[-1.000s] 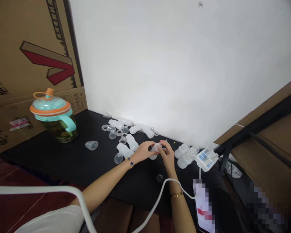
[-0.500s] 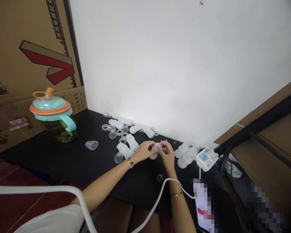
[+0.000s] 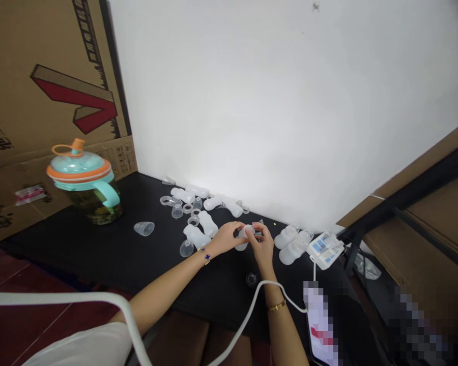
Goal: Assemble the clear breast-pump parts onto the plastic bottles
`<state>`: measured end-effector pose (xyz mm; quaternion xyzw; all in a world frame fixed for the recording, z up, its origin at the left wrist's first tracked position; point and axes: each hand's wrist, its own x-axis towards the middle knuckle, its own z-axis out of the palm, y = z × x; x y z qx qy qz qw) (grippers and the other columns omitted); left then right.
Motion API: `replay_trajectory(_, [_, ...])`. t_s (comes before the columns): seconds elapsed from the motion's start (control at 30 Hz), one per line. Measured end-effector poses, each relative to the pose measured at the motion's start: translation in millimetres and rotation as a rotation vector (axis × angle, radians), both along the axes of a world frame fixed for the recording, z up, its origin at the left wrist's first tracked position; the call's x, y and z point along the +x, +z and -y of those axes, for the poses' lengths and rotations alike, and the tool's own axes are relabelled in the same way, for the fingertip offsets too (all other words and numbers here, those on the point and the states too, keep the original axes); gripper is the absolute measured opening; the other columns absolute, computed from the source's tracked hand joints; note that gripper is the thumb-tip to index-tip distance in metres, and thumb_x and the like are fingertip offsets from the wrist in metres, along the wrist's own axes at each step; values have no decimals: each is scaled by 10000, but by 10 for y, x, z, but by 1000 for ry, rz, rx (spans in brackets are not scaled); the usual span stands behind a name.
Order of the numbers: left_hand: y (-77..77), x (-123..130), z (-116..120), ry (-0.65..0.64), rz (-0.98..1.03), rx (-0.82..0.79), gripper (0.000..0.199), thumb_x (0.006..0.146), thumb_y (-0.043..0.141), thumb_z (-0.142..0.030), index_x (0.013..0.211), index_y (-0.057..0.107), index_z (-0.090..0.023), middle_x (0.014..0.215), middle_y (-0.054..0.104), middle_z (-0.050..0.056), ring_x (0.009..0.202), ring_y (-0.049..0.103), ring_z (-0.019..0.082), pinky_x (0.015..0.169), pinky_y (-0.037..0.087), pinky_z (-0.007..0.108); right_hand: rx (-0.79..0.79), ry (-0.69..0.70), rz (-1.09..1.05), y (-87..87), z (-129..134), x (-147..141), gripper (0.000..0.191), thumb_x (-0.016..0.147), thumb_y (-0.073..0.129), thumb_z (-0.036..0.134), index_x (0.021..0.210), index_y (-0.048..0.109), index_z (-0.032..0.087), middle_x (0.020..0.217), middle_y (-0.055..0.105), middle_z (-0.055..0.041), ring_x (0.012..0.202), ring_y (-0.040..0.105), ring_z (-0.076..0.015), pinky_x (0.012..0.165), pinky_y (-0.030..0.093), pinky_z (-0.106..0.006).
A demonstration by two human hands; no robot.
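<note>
Between both hands, over the middle of the black table, is a small translucent white bottle [image 3: 241, 246] with a whitish ring or cap at its upper end. My left hand [image 3: 228, 239], with a bracelet at the wrist, has its fingers closed on the bottle's side. The fingers of my right hand [image 3: 262, 244] pinch the bottle's upper end from the right. A small clear domed piece [image 3: 251, 279] lies below the hands. Left of my left hand are white bottles [image 3: 197, 237] and a clear cap [image 3: 187, 248].
A teal and orange jug [image 3: 84, 178] stands at the left by a cardboard box. More bottles, rings and caps lie along the white wall. Two capped bottles [image 3: 295, 247], a white power strip [image 3: 325, 249] and a phone [image 3: 321, 325] are at right. A white cable [image 3: 248, 319] crosses in front.
My right hand and forearm have shifted very slightly left. Both hands still hold the bottle.
</note>
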<state>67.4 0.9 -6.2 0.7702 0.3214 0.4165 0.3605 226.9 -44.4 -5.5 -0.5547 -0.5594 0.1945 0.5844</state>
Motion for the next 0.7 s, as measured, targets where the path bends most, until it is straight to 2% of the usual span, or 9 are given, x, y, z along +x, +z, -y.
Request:
replay_trajectory(0.17, [4,-5,3,-7,6,1,352,847,723,-509,1029,708,-207,1002,719,38,916,656,217,832,502,317,-7,1,-11,3,16,-15,352,820,736,498,1025,691,215,1092,702,-93,985,670,-249,713,572,-328])
replay_trajectory(0.37, [27,-5,13,3,2,-21,348,819,758,-488,1012,710,-203,1000,722,33,899,648,213,807,491,306,-8,80,-75,54,17,49,342,850,711,465,1085,709,217,1202,688,-116,1078,650,-274,739,581,-345])
replay_trajectory(0.5, [41,-7,19,-9,1,-29,358,825,752,-489,1034,710,-202,990,721,29,893,644,206,797,487,297,13,152,-98,51,2,84,278,847,718,435,1021,726,219,1245,674,-120,1103,653,-287,733,587,-348])
replay_trajectory(0.7, [35,-7,16,-9,-14,-39,345,827,749,-486,1018,714,-201,994,720,28,896,643,204,799,487,296,17,152,-117,47,4,85,250,820,746,417,970,731,217,1205,684,-113,1068,666,-282,723,585,-344])
